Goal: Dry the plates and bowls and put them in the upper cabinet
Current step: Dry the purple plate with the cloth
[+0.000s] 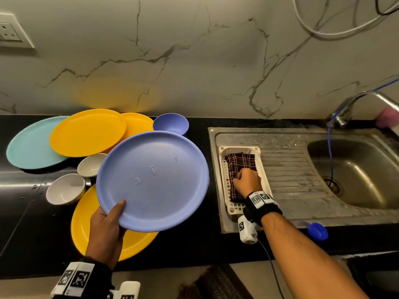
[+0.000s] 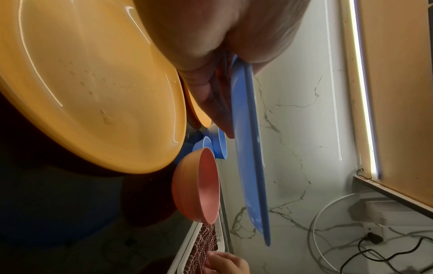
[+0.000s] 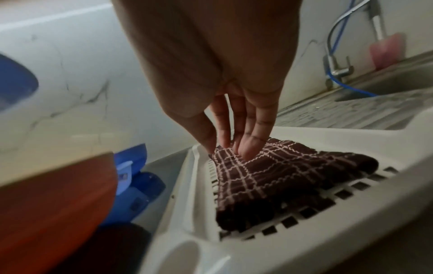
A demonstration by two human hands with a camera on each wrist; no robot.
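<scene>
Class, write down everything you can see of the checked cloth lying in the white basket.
The checked cloth is dark brown with a grid of thin pale lines and looks like woven cotton. It lies folded and slightly rumpled in the white slotted basket, which stands on the sink's draining board. The right hand reaches down onto it; its fingertips pinch the fabric near one corner. Wet or dry cannot be told.

Pale marble-veined wall [image 1: 194,50] rises behind a black countertop [image 1: 194,244]. Steel sink [image 1: 356,169] with ribbed drainboard sits at right, tap [image 1: 354,104] at its far edge; wall socket [image 1: 13,31] far left. A bright light strip [image 2: 363,92] runs under a wooden cabinet [image 2: 398,83].
</scene>
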